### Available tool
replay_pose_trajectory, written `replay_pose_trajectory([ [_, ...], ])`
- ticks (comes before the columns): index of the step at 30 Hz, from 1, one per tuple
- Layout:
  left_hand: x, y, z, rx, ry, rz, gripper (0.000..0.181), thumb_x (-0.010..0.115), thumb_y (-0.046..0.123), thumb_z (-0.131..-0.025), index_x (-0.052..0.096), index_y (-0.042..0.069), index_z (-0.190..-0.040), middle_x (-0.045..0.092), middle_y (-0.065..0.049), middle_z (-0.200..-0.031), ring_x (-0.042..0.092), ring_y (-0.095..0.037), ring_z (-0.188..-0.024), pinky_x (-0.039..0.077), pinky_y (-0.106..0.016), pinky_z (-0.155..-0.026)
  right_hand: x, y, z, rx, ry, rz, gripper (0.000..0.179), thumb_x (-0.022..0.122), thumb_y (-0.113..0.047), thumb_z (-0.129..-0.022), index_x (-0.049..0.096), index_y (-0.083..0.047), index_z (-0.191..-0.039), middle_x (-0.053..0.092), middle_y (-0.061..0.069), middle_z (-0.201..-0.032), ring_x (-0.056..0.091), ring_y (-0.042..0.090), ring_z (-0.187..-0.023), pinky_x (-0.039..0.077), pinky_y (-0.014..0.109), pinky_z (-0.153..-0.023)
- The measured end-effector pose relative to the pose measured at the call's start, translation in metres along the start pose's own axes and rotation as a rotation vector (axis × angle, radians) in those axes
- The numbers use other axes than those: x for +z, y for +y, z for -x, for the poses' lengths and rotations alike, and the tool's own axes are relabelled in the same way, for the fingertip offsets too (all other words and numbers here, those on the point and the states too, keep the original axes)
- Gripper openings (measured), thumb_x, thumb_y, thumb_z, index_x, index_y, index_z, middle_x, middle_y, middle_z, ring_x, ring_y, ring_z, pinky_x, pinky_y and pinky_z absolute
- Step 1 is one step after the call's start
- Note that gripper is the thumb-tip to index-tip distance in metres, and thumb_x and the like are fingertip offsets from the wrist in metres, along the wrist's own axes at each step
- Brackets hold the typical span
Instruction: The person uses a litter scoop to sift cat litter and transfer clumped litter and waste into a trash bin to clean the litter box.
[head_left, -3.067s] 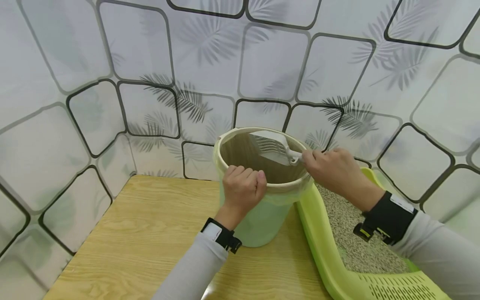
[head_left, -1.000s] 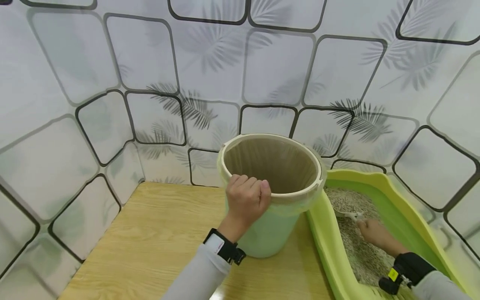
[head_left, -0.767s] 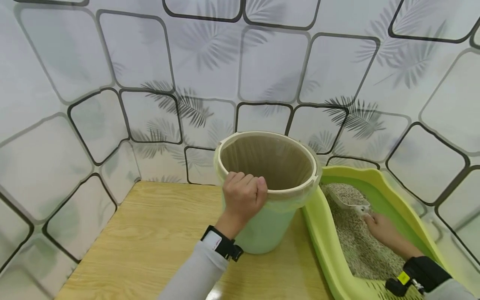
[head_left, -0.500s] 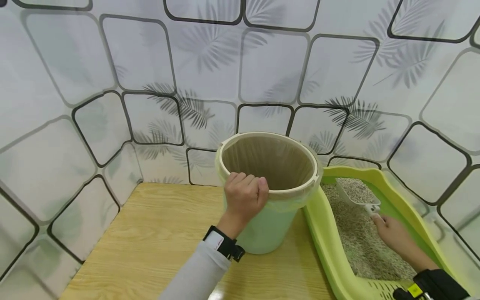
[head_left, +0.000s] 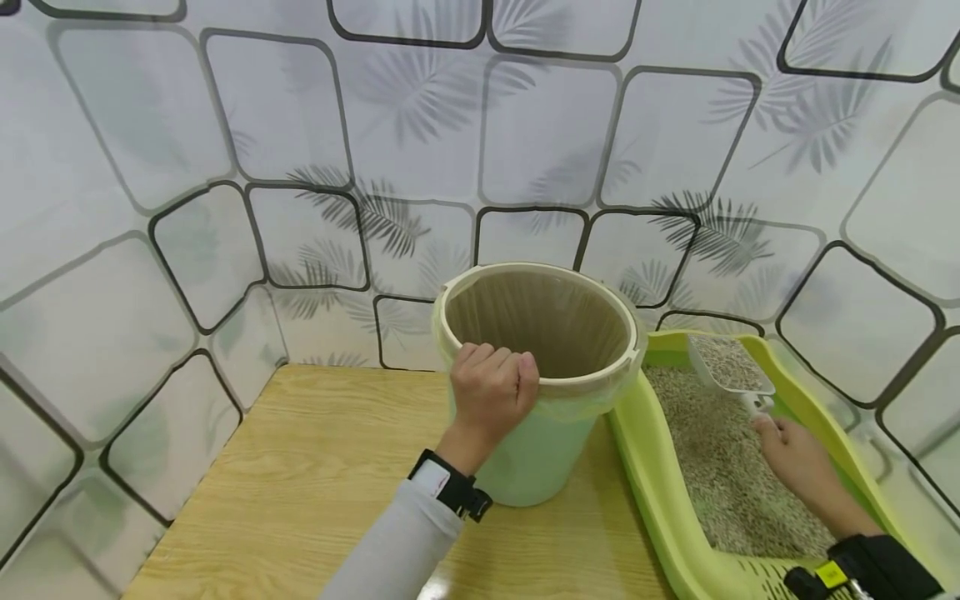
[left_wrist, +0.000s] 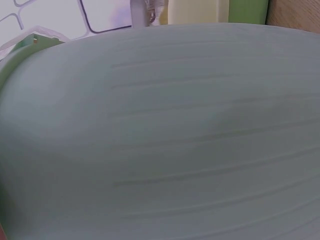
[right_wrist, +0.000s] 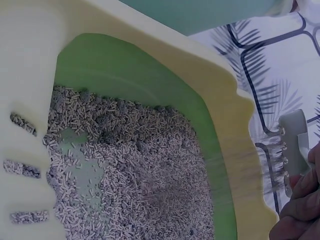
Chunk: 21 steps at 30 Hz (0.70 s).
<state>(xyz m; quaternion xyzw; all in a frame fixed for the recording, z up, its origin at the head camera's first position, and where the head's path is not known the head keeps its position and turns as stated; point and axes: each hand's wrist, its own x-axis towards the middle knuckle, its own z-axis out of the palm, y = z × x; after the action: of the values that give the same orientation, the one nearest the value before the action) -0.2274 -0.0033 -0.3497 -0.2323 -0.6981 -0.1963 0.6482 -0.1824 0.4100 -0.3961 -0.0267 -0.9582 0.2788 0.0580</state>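
Note:
My left hand grips the near rim of a pale green bin, fingers curled over its cream ring. A thin liner bag hangs over that rim. The bin's ribbed wall fills the left wrist view; the left hand is mostly hidden there. On the right, my right hand holds a white litter scoop by its handle, above the far part of a yellow-green litter tray. Litter fills the scoop's bowl. In the right wrist view, blurred streaks of pellets fall below the scoop toward the litter.
The bin stands on a wooden table, with the litter tray close against its right side. Behind both hangs a patterned curtain. Slots in the tray's near ledge hold pellets.
My right hand went from over the bin down into the litter, then raised the filled scoop up and to the right. My left hand stays on the bin's rim.

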Motion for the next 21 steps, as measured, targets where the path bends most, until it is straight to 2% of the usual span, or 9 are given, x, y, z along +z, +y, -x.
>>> replay_pose_trajectory([
  [5,0.0,0.0,0.0,0.001,-0.001,-0.001,0.054,0.038,0.02,-0.102,0.038,0.014,-0.047,0.034,0.004,-0.045,0.035,-0.015,-0.044,0.037,-0.029,-0.053,-0.004,0.002,-0.001,0.005,0.037,0.019,0.051,0.023,-0.042,-0.11,0.039,-0.005,-0.078,0.034,0.001,-0.058,0.032,0.015,-0.047,0.031,0.033,-0.046],
  [10,0.0,0.0,0.001,-0.001,0.004,0.0,0.054,0.038,0.02,-0.101,0.039,0.014,-0.047,0.034,0.004,-0.045,0.035,-0.015,-0.044,0.037,-0.029,-0.054,-0.007,0.002,-0.004,-0.011,0.078,0.031,0.051,0.025,-0.039,-0.11,0.038,-0.008,-0.072,0.033,0.001,-0.058,0.032,0.015,-0.047,0.03,0.032,-0.047],
  [12,-0.001,0.0,0.0,-0.004,0.002,0.001,0.054,0.038,0.019,-0.101,0.039,0.014,-0.048,0.034,0.003,-0.045,0.035,-0.015,-0.044,0.037,-0.029,-0.053,-0.008,0.002,-0.005,-0.022,0.098,0.018,0.05,0.026,-0.036,-0.11,0.04,-0.006,-0.074,0.034,0.001,-0.058,0.031,0.015,-0.047,0.03,0.032,-0.046],
  [15,-0.001,0.001,0.0,-0.007,0.001,0.004,0.053,0.039,0.018,-0.1,0.039,0.014,-0.048,0.033,0.003,-0.045,0.034,-0.015,-0.044,0.036,-0.03,-0.053,-0.011,0.0,-0.007,-0.031,0.134,-0.004,0.048,0.028,-0.032,-0.11,0.048,0.005,-0.085,0.038,0.003,-0.061,0.034,0.015,-0.049,0.031,0.032,-0.047],
  [19,-0.002,0.002,0.0,-0.006,0.004,0.006,0.052,0.04,0.018,-0.1,0.038,0.014,-0.048,0.033,0.003,-0.045,0.033,-0.015,-0.044,0.036,-0.03,-0.053,-0.017,-0.002,-0.008,-0.036,0.168,0.032,0.047,0.033,-0.029,-0.109,0.051,0.013,-0.099,0.044,0.006,-0.065,0.039,0.018,-0.053,0.034,0.033,-0.05],
  [21,-0.002,0.002,-0.001,-0.004,0.006,0.009,0.052,0.041,0.017,-0.099,0.038,0.014,-0.048,0.033,0.003,-0.045,0.033,-0.015,-0.044,0.036,-0.03,-0.053,-0.019,0.0,-0.007,-0.045,0.169,0.067,0.046,0.033,-0.03,-0.109,0.05,0.009,-0.092,0.042,0.006,-0.062,0.037,0.018,-0.051,0.032,0.032,-0.049],
])
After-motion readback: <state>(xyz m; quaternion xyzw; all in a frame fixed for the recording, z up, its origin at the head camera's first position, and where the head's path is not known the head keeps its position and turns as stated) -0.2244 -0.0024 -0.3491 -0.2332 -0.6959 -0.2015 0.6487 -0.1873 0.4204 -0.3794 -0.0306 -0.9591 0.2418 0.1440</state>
